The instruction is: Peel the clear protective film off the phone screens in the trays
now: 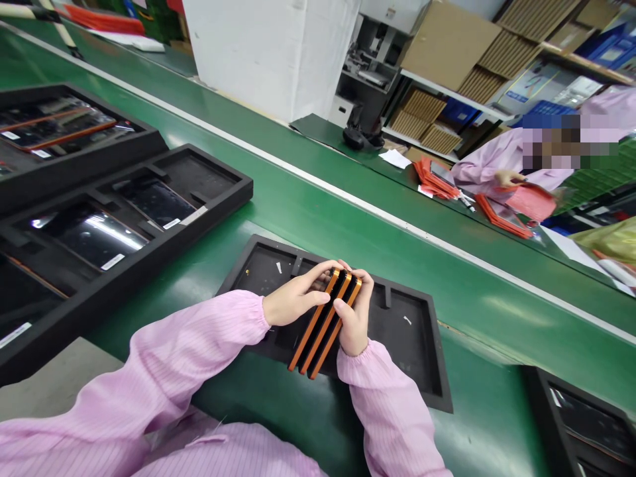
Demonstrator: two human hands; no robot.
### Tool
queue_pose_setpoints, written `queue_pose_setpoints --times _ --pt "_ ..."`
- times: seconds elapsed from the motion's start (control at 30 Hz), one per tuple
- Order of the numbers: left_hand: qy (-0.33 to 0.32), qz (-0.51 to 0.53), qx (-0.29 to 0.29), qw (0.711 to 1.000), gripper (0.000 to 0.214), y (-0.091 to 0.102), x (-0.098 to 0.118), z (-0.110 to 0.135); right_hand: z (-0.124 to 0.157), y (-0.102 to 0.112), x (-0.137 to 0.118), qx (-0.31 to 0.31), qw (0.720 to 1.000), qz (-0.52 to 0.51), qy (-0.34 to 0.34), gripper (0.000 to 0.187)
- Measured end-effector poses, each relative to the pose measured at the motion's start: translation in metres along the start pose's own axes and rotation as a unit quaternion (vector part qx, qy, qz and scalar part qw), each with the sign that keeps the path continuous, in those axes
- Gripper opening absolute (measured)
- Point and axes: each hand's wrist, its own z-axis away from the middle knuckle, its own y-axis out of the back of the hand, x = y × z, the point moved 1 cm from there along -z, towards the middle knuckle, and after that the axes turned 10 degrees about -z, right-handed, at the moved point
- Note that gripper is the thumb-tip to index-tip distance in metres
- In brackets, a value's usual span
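Three slim phone-like devices with orange edges (325, 324) stand on their long sides, pressed together as a stack between my hands. My left hand (298, 295) grips the stack from the left, its thumb near the upper end. On the right side, my right hand (355, 315) wraps round the same stack, thumb on the near face. Beneath them lies a black foam tray (437, 344) with shallow compartments and a few small white scraps in it. The fingers behind the stack are partly hidden.
At left, black foam trays (199, 225) hold several dark-screened devices (94, 232). Another loaded tray (591, 424) sits at lower right. Across the green conveyor belt (278, 185), a person in a pink sleeve (477, 162) handles red pouches (531, 202). Cardboard boxes (447, 43) fill shelves behind.
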Motion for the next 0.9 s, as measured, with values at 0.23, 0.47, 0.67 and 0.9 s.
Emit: queue_pose_setpoints --times 0.23,0.47,0.67,0.9 --pt "0.009 0.008 -0.014 1.000 0.059 0.001 -0.001 -0.001 0.003 0.006 0.009 -0.005 0.998 -0.056 -0.003 0.052" --pt "0.006 0.023 -0.029 0.999 0.070 0.003 -0.006 0.002 0.004 0.008 0.013 0.003 0.997 -0.070 -0.025 0.055" --pt "0.013 0.019 -0.023 0.999 0.069 0.002 -0.007 0.002 0.003 0.008 0.012 -0.032 0.997 -0.074 -0.010 0.061" --pt "-0.002 0.002 -0.020 1.000 0.068 0.002 -0.007 0.002 0.004 0.007 0.010 -0.025 0.998 -0.062 -0.017 0.060"
